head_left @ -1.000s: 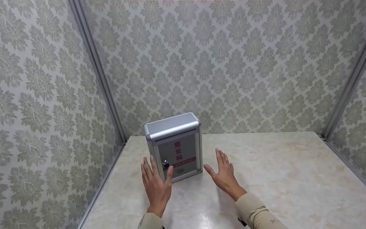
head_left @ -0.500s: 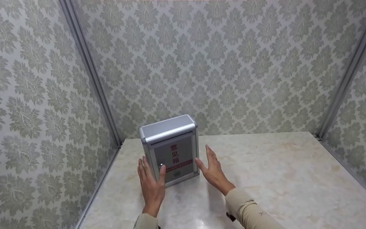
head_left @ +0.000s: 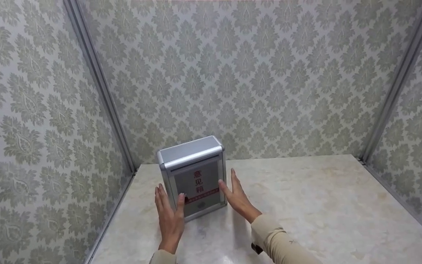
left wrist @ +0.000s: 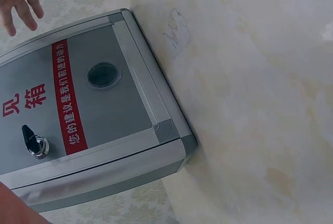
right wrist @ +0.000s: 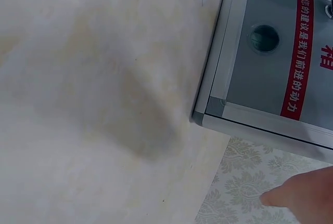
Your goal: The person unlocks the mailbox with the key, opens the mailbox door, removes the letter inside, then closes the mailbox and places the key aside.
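A grey suggestion box (head_left: 196, 183) with silver edges stands upright on the table, its front turned slightly to one side. Red characters and a red strip mark its front, a slot runs below the top, and a lock with a black-headed key (left wrist: 35, 143) sits at the left of the door. My left hand (head_left: 170, 222) is upright by the box's left side, fingers extended, thumb in front of the door. At the right side, my right hand (head_left: 238, 198) has straight fingers, its thumb overlapping the front edge. Whether either hand touches the box, I cannot tell.
The pale marbled table (head_left: 306, 205) extends to the right of the box. Behind it rises a wall (head_left: 247, 80) with leaf-patterned paper, and similar panels flank both sides. Grey metal posts (head_left: 101, 86) stand at the corners.
My right hand has moved left, closer to the box, until its thumb overlaps the box's edge. My left hand stays by the left side. The whole view has shifted slightly.
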The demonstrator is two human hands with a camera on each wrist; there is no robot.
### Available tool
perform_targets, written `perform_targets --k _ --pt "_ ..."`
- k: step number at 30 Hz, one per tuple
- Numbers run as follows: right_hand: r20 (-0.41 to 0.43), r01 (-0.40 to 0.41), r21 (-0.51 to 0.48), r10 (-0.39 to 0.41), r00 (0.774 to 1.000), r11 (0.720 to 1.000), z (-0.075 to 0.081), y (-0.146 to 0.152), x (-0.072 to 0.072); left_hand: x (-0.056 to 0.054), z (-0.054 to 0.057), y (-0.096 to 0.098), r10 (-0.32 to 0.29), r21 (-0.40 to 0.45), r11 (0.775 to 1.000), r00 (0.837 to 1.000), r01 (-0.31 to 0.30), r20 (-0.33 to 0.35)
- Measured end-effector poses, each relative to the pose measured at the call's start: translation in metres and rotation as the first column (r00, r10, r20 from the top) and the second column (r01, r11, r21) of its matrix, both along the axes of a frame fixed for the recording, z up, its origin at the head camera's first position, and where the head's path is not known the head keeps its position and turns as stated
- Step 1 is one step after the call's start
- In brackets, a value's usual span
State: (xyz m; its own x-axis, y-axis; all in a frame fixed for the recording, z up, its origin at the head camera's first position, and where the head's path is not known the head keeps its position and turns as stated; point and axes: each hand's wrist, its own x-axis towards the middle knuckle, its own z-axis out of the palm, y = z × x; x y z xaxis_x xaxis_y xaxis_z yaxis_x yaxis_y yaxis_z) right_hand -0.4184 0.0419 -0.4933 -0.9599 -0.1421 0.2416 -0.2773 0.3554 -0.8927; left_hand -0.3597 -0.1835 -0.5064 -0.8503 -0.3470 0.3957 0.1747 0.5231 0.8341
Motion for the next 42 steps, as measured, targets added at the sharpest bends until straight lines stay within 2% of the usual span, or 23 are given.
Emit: perform_targets --k 8,17,24,28,37,42 --pt "0.020 -0.027 -0.038 0.028 0.999 0.999 0.004 -0.006 -0.007 -0.005 0.002 -0.001 -0.011 0.031 0.999 1.000 0.012 -0.004" --pt "0.038 -0.018 -0.071 0.020 0.999 0.997 0.003 -0.004 -0.013 -0.010 0.006 -0.001 -0.040 0.057 0.998 0.999 0.041 -0.019" --pt "0.108 -0.086 -0.115 0.099 0.989 0.990 0.006 -0.008 -0.015 -0.013 0.009 0.000 -0.070 0.125 0.990 0.997 0.071 -0.017" --pt "0.133 -0.093 -0.128 0.110 0.985 0.987 0.010 -0.009 -0.014 -0.014 0.010 0.001 -0.094 0.174 0.980 0.996 0.094 -0.011" --pt "0.100 -0.118 -0.167 0.136 0.986 0.979 0.009 -0.010 -0.016 -0.014 0.011 0.000 -0.103 0.196 0.976 0.995 0.098 0.017" --pt "0.108 -0.101 -0.159 0.119 0.987 0.982 0.008 -0.010 -0.014 -0.012 0.010 0.002 -0.092 0.205 0.975 0.995 0.086 0.024"
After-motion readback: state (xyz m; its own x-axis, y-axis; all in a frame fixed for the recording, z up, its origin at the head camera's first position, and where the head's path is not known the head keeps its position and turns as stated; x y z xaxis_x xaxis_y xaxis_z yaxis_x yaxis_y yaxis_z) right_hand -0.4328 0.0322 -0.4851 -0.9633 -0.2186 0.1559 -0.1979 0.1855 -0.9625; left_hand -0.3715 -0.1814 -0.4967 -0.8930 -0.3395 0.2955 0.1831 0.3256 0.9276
